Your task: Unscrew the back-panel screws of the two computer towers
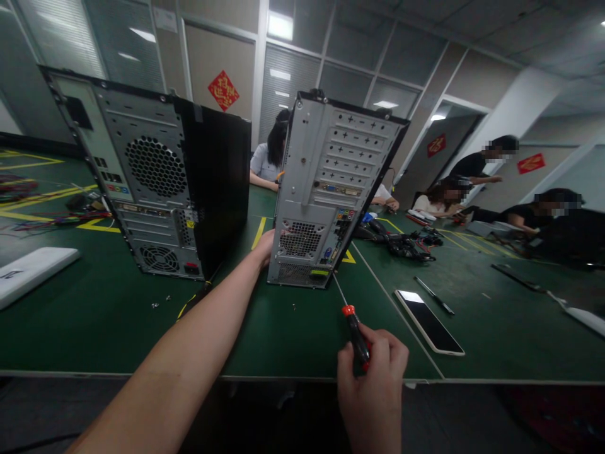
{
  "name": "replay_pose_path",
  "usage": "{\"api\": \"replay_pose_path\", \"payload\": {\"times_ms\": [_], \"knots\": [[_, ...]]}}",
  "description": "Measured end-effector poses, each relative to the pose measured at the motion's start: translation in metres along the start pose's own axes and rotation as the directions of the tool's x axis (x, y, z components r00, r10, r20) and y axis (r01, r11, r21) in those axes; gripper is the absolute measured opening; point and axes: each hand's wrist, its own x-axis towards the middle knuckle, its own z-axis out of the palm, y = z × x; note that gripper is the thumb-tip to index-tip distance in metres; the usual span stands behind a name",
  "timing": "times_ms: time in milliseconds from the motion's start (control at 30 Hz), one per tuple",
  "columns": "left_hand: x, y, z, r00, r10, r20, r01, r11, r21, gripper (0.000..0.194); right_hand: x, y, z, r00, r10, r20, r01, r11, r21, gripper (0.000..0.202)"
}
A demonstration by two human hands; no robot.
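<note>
Screwdriver (354, 326) gripped in right hand (375, 366), tip at lower right corner of computer case (314, 195); left hand (267, 246) at its left edge, fingers hidden, cannot tell grip. Keep shaft straight, case braced.

Just beside the phone (429, 323), a pen (433, 295); beyond the phone, a tangle of black cables (412, 246), then a person in a pale top (426, 203) and a person in black leaning forward (469, 166). Well left of the phone, a white box (35, 272) near coloured wires (45, 221). Far behind the phone, three red signs (436, 145).
</note>
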Motion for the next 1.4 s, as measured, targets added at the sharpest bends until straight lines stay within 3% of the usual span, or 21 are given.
{"api": "replay_pose_path", "payload": {"times_ms": [267,467,633,800,1067,1167,1400], "knots": [[-0.003,-0.002,-0.002,0.999,-0.006,0.037,0.007,0.999,-0.031,0.026,-0.003,-0.004,0.003,1.000,0.011,-0.009,-0.011,1.000,0.003,0.036],[-0.006,0.001,0.001,1.000,-0.004,0.005,0.004,0.999,-0.042,0.024,-0.004,0.001,0.005,0.999,0.047,0.019,-0.048,0.998,0.045,0.034],[-0.008,0.002,0.001,1.000,0.008,0.022,-0.007,0.999,-0.050,0.025,-0.003,0.005,0.002,0.999,-0.005,-0.044,0.007,0.999,0.044,0.026],[-0.007,0.000,0.000,1.000,0.011,-0.001,-0.011,0.999,-0.044,0.023,-0.002,0.004,0.001,0.999,-0.042,-0.022,0.043,0.997,0.057,0.021],[-0.005,-0.001,-0.003,0.998,-0.041,0.052,0.043,0.999,-0.031,0.029,-0.003,0.004,0.002,0.993,0.120,0.014,-0.121,0.992,0.038,0.042],[-0.006,0.001,-0.003,0.997,-0.050,0.064,0.053,0.998,-0.038,0.029,-0.002,0.005,0.001,0.988,0.146,0.042,-0.148,0.988,0.051,0.041],[-0.008,0.001,0.000,0.999,-0.012,0.046,0.014,0.999,-0.039,0.028,-0.001,0.003,0.001,0.998,-0.025,-0.054,0.027,0.999,0.029,0.028]]}}
